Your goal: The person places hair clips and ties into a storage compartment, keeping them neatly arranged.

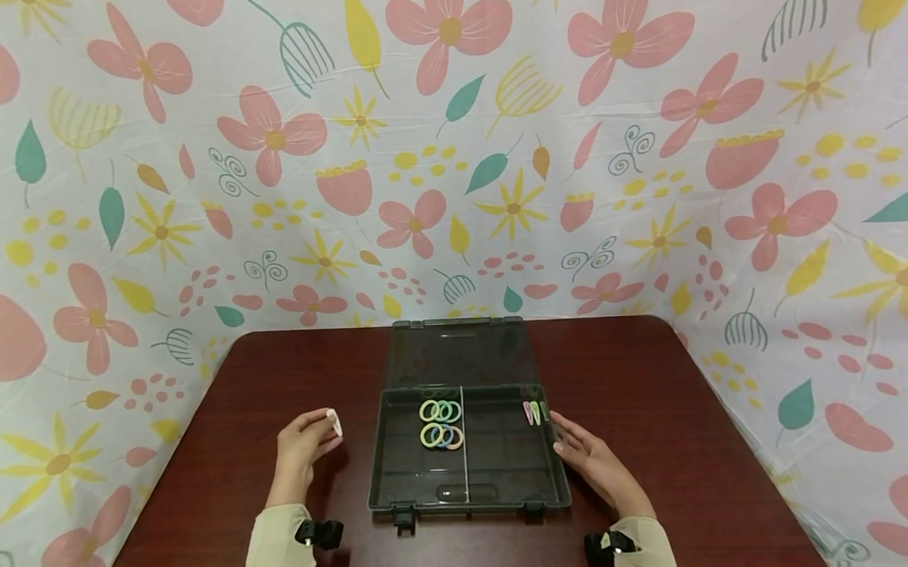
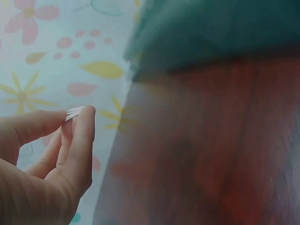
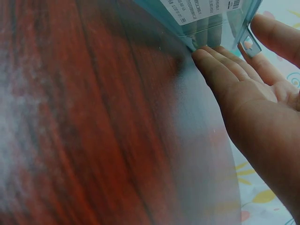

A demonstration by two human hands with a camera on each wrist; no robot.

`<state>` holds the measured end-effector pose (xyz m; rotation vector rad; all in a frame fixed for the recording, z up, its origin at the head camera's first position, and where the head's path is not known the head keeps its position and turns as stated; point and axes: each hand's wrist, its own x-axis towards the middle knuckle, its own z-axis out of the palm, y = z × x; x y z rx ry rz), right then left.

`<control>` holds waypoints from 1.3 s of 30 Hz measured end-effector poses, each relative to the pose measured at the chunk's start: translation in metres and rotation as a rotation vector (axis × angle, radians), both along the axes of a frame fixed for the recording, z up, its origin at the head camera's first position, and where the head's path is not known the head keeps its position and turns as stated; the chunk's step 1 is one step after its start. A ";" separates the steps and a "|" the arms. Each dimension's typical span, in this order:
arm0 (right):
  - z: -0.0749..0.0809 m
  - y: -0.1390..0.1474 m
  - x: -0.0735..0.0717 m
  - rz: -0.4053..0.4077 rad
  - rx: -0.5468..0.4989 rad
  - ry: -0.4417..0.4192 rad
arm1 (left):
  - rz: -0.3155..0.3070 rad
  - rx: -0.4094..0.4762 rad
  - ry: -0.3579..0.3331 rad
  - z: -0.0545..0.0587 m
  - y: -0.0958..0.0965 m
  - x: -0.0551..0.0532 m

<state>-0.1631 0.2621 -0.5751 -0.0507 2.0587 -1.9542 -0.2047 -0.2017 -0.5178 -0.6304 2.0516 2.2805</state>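
Left of the box, my left hand (image 1: 298,449) pinches a small white hair clip (image 1: 334,422) between thumb and fingertips, raised over the table. The left wrist view shows the white clip (image 2: 75,112) mostly covered by those fingers. An open, smoky clear plastic box (image 1: 416,477) lies at the middle of the table, lid folded back. At the box's right side is my right hand (image 1: 591,460), its fingers (image 3: 225,65) extended against the plastic and the thumb close to the edge. Inside, several pastel rings (image 1: 443,436) lie left of the divider; small hair clips (image 1: 535,412) line the right wall.
The box's lid (image 1: 460,354) reaches the far edge of the dark red-brown table (image 1: 307,364). Two latches (image 1: 405,519) stick out at the box's front. A white printed label (image 3: 201,9) shows on the box. Behind the table hangs a flowered cloth (image 1: 494,149).
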 end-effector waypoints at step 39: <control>0.000 0.000 -0.001 0.016 -0.009 -0.003 | -0.322 0.199 0.034 0.026 0.215 -0.046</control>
